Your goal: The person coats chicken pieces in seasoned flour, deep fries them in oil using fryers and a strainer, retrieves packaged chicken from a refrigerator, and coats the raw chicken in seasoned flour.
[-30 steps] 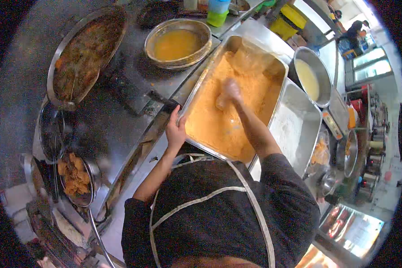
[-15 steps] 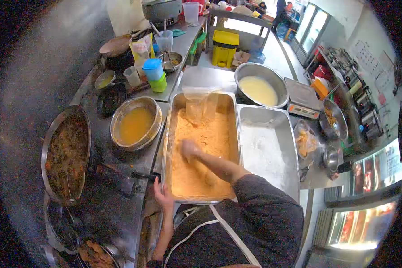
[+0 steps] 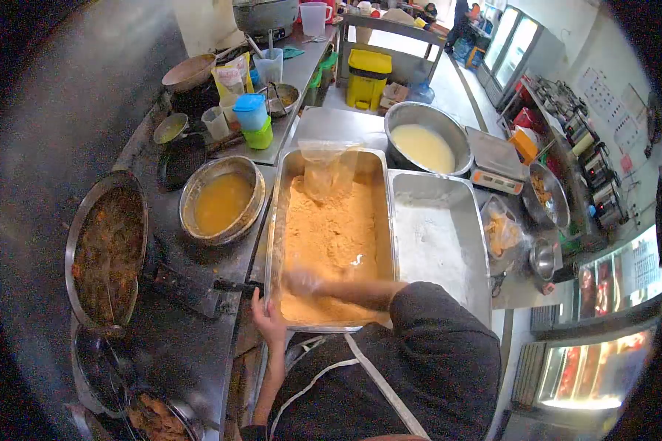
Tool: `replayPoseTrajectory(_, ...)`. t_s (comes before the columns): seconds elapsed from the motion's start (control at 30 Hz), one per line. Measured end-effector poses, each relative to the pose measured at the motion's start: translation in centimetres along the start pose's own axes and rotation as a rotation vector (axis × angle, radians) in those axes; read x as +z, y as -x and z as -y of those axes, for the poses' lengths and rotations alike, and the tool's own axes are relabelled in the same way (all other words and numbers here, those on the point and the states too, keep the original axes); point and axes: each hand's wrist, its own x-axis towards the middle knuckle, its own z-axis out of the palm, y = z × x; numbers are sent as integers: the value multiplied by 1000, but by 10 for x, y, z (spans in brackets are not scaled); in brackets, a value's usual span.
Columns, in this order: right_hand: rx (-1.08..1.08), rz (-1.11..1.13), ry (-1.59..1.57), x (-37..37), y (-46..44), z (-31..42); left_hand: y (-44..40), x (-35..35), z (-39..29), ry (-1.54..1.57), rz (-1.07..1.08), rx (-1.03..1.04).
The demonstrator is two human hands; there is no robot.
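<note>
A deep metal tray holds orange powder, with a clear plastic bag at its far end. My right hand is in the powder near the tray's left wall; motion blurs its fingers, and what they may hold cannot be made out. At the tray's near left corner, my left hand rests against the outer edge with its fingers apart. Beside this tray on the right lies a second metal tray with white powder.
Left are a bowl of yellow liquid, a large pan of dark oil and a pan of fried pieces. A basin of pale liquid and a scale stand at the far right. A person is in the background.
The view has swung upward and round. My right hand has moved from the middle of the orange powder toward the tray's near left part. My left hand stays at the near left corner.
</note>
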Motion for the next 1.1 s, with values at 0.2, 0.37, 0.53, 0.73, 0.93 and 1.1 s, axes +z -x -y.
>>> replayPoseTrajectory(0.2,-270,824,244,-23,4,-5,3,3,-16,-162,-2,79)
replayPoseTrajectory(0.37,36,1027,-6,-121,1,-6,-1,-8,-1,-182,-3,15)
replayPoseTrajectory(0.53,531,522,-409,-186,-39,-3,2,-8,3,-207,-51,15)
replayPoseTrajectory(0.73,790,370,334,-175,-34,-17,-2,-8,9,-225,-19,14)
replayPoseTrajectory(0.93,593,614,445,-155,23,32,-1,-8,8,-247,-76,-25)
replayPoseTrajectory(1.1,588,996,375,-168,46,108,1,-7,-12,-320,-77,-23)
